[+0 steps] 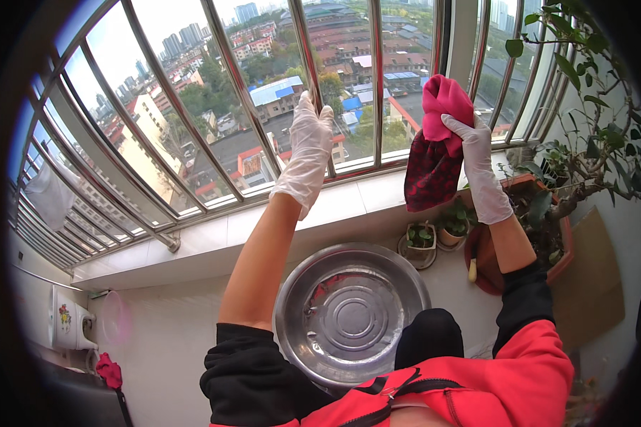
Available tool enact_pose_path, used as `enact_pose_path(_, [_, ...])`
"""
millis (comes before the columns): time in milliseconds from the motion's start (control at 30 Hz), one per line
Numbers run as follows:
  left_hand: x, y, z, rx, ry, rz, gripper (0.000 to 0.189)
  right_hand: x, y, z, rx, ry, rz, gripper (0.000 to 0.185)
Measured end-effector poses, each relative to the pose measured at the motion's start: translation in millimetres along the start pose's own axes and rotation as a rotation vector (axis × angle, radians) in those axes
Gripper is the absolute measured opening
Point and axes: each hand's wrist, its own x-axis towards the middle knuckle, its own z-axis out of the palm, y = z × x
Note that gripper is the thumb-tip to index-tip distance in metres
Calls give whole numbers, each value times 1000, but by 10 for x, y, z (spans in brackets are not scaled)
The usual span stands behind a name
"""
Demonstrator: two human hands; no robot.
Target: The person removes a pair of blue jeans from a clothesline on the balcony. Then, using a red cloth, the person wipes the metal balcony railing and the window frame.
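My right hand [473, 141], in a thin white glove, grips a bunched bright pink cloth [446, 104] at the right side of the window. Below the pink cloth hangs a dark red and black patterned fabric piece [432, 173]; whether the two are joined I cannot tell. My left hand [310, 144], gloved alike, is raised at a metal window bar [303, 37]. Its thumb and fingers appear on either side of that bar, but their grip is unclear. Under my forearms, a wide stainless steel basin [352, 315] rests on the floor, with ridged rings in its bottom.
A tiled sill [320, 205] runs below the barred window. To the right stand small potted plants [421, 235] and a large planter [563, 240] with a woody plant. A cardboard sheet [593, 277] leans there. At left are a white stool [67, 320] and a pink cloth [108, 370].
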Motion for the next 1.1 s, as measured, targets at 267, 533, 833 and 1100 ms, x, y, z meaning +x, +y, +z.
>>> enact_pose_path(267, [-1777,-545,-1060,-436,-101,-478,19,-244,-716,1315,64,-219,-46,45])
enact_pose_path(533, [-2191,-817,-1448,-418,-18,-386,17,503,-1156,3262,-808,275,-673,48])
enact_pose_path(833, [-2323,-1110,-1561,-335,-78,-570,17,137,664,3516,-1150,-11,-740,20])
enact_pose_path(1100, [-2436,-1396,-1648,-184,-101,-602,18,282,602,3485,-759,241,-686,32])
